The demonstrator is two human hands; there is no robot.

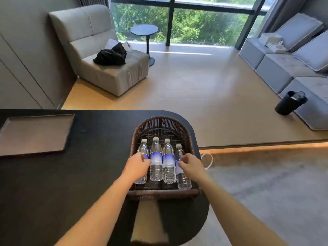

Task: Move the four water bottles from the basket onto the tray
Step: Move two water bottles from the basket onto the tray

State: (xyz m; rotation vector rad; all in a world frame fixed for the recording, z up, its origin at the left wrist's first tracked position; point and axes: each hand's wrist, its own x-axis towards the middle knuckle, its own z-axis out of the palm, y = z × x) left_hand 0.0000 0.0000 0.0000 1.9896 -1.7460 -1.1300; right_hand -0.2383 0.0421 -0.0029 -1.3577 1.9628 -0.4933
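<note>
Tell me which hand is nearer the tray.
Left. The left hand sits at the basket's left edge, on the side toward the tray; the right hand is farther right.

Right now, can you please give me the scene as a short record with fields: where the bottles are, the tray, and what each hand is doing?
bottles: four water bottles, all lying side by side in the basket, white caps pointing away
tray: on the dark table, far left of the basket, holds nothing
left hand: closing on the leftmost bottle
right hand: closing on the rightmost bottle
middle bottles: and, untouched
progress: no bottle moved yet
</note>
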